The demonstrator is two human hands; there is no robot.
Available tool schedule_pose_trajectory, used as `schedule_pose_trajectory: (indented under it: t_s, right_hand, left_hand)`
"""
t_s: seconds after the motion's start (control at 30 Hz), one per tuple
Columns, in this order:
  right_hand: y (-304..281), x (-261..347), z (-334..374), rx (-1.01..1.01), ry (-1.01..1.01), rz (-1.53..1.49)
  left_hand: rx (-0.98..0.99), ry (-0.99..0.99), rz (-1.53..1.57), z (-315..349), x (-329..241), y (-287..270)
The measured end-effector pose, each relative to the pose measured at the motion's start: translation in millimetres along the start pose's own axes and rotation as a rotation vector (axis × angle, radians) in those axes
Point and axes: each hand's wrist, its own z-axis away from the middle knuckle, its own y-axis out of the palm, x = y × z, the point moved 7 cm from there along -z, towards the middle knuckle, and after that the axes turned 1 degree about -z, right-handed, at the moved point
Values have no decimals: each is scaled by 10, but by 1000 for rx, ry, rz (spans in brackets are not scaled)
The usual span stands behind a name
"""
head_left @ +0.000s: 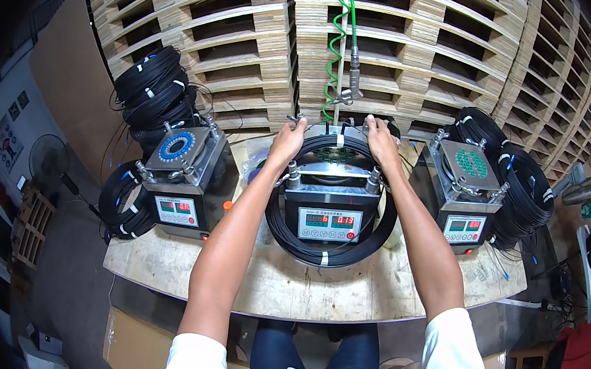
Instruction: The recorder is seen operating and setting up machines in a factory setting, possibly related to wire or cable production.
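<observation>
My left hand [290, 141] is closed at the far left corner of the middle polishing machine [296, 199], its fingers on a small metal corner clamp. At the far right corner, my right hand [381, 141] is closed in the same way on the matching clamp; its fingertips partly hide it. A large coil of black cable [385, 229] loops round this machine and hangs in front of it, bound with white ties. Green fittings show on the machine's top plate inside the coil. The front panel [329, 225] has lit red digits and a row of buttons.
Similar machines stand left [181, 205] with a blue ring of fittings, and right [463, 229] with green ones. Black cable coils [151, 92] are stacked beside them. A green spiral air hose [336, 46] with an air gun [353, 83] hangs before wooden pallets [403, 24].
</observation>
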Motion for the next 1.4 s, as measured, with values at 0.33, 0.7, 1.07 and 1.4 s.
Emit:
schedule_pose_trajectory:
  t_s: [0.33, 0.7, 1.07, 1.4]
  right_hand:
    - [39, -152, -160, 25, -97, -170]
    - [135, -291, -177, 61, -278, -224]
    - [100, -171, -120, 49, -200, -200]
    - [127, -249, -335, -32, -170, -159]
  left_hand:
    - [-36, -2, 25, 9, -49, 15]
    - [-50, 17, 19, 19, -30, -12]
    - [-90, 51, -18, -60, 46, -7]
    - [17, -87, 31, -328, 36, 144]
